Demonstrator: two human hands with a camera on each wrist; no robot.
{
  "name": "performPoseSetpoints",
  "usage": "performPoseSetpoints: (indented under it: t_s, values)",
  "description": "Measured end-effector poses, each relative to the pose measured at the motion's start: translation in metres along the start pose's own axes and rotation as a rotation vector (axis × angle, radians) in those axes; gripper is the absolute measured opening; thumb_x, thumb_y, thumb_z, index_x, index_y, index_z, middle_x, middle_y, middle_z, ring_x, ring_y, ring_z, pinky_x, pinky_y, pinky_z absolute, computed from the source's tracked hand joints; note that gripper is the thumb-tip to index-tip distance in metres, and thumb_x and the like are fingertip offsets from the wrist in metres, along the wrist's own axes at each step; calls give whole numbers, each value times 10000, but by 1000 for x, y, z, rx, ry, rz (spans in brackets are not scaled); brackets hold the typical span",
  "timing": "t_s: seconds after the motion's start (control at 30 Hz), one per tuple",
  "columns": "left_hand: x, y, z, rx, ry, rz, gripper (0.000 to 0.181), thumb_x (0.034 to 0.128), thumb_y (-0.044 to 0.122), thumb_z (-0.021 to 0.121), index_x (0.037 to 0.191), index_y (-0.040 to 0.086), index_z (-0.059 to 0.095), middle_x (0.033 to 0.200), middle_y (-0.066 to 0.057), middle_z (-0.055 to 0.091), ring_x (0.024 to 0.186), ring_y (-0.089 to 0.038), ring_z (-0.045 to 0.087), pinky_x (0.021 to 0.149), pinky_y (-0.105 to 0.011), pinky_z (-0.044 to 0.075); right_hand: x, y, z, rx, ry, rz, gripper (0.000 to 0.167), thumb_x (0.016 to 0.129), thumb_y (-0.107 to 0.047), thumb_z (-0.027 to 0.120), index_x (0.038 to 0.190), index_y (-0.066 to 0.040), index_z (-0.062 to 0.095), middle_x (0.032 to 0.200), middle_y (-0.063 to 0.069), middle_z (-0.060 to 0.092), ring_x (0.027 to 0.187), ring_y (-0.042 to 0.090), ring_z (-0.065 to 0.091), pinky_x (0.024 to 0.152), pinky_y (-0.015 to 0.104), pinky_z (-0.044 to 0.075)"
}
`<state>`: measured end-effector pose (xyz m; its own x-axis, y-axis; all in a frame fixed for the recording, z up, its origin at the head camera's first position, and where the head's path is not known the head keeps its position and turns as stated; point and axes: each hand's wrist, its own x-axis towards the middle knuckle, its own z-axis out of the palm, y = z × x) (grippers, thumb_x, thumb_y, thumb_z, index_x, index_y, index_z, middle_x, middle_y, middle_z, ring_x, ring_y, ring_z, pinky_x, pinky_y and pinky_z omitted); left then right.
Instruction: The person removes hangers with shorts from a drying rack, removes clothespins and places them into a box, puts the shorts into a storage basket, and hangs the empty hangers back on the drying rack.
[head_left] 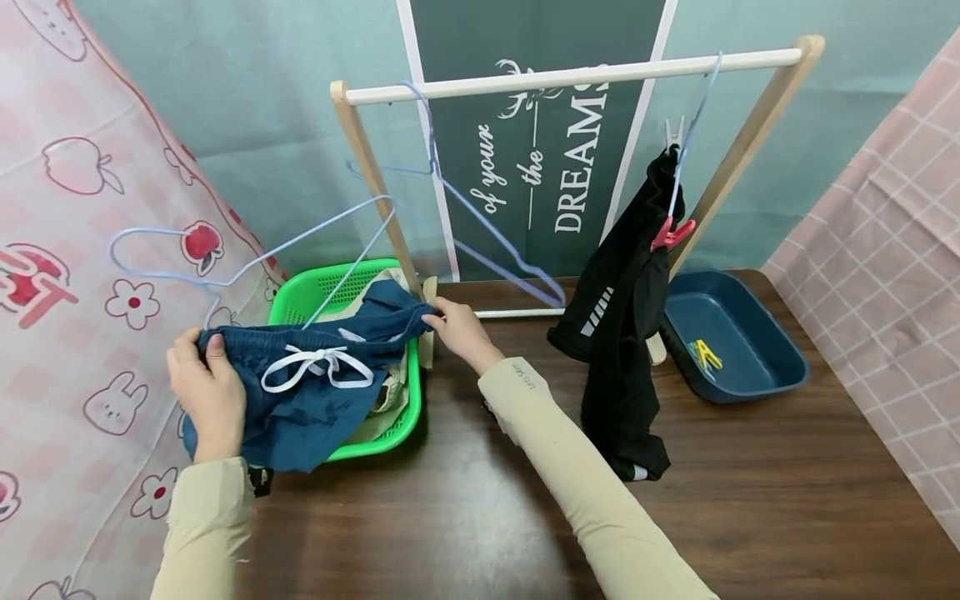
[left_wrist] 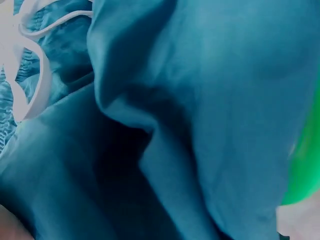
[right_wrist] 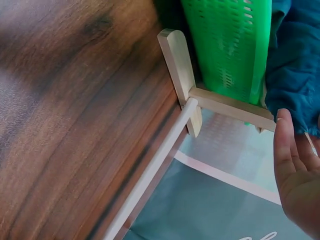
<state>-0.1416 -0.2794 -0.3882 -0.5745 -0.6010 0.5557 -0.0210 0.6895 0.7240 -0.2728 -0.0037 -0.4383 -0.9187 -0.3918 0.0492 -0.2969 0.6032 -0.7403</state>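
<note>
Blue shorts (head_left: 300, 417) with a white drawstring (head_left: 318, 367) stretch between both hands, above a green basket. At the waistband's left end, the left hand (head_left: 210, 396) grips the cloth with its thumb on the front. The right hand (head_left: 463, 335) pinches the other end of the waistband; this also shows in the right wrist view, where that hand (right_wrist: 300, 182) holds the blue cloth. A light blue hanger (head_left: 281, 247) rises behind the waistband, its lower part hidden by the shorts. The left wrist view is mostly filled by shorts fabric (left_wrist: 240, 100).
The green basket (head_left: 408, 408) holds beige clothing. Behind stands a wooden rack (head_left: 525, 81) with another blue hanger (head_left: 487, 225). Black trousers (head_left: 626, 367) hang at its right, with a red clip (head_left: 671, 234). A dark blue basin (head_left: 750, 333) holds a yellow clip (head_left: 707, 354).
</note>
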Motion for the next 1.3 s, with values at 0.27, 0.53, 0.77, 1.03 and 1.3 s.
performPoseSetpoints:
  t_s: [0.27, 0.53, 0.77, 1.03, 1.3]
  values:
    - [-6, -6, 2, 4, 25, -65, 465, 988, 360, 463, 1216, -39, 532, 1160, -269, 480, 1171, -377, 456, 987, -451, 333, -2, 0, 6, -15, -94, 2, 382, 994, -262, 504, 1311, -59, 566, 1272, 139, 620, 1103, 259, 612, 937, 376, 489]
    - [-12, -9, 1, 31, 90, -130, 454, 983, 390, 479, 1219, 10, 556, 1171, -240, 505, 1182, -368, 477, 970, -480, 343, -7, -17, 22, -13, -100, -38, 373, 975, -274, 543, 1287, -74, 585, 1188, 106, 665, 1025, 218, 643, 873, 332, 521]
    - [-14, -9, -1, 58, 88, -191, 425, 987, 345, 431, 1228, 14, 545, 1169, -197, 485, 1185, -359, 471, 992, -473, 353, -13, -25, 31, -20, -126, -32, 366, 971, -293, 549, 1286, -112, 595, 1219, 79, 661, 1038, 206, 648, 849, 325, 530]
    - [-14, -14, 0, 92, 78, -247, 381, 967, 297, 452, 1214, 44, 591, 1199, -189, 539, 1182, -351, 503, 1012, -472, 366, -15, -24, 34, -32, -98, -33, 374, 970, -286, 552, 1299, -112, 590, 1299, 82, 621, 1084, 211, 641, 890, 336, 521]
    - [-5, -1, 13, 127, -124, -297, 397, 989, 308, 409, 1332, 159, 542, 1305, -181, 506, 1240, -366, 466, 1004, -538, 348, -24, -30, 51, -77, 38, -54, 316, 946, -277, 596, 1208, -113, 660, 1129, 95, 629, 970, 211, 637, 805, 281, 529]
